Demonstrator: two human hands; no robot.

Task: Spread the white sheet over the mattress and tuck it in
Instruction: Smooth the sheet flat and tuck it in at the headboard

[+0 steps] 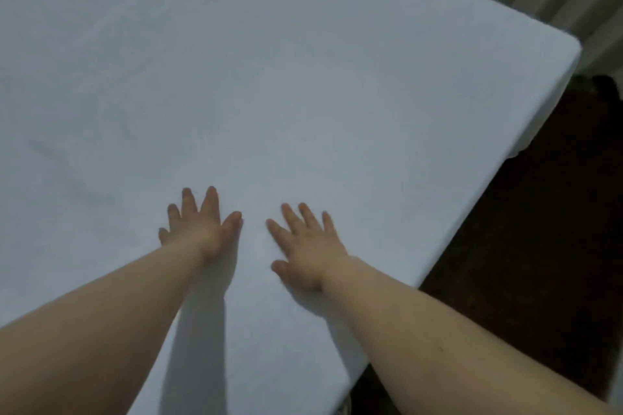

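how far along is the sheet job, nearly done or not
Spreading looks done: the white sheet covers the mattress top and wraps its far corner. In hand: left hand and right hand lie flat, smoothing it. Left: tucking the right edge, whose hem seems loose.

White sheet (303, 77) smooth across mattress

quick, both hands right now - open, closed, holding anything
Left hand: open, fingers spread, flat on the sheet, holding nothing.
Right hand: open, fingers spread, flat on the sheet, holding nothing.
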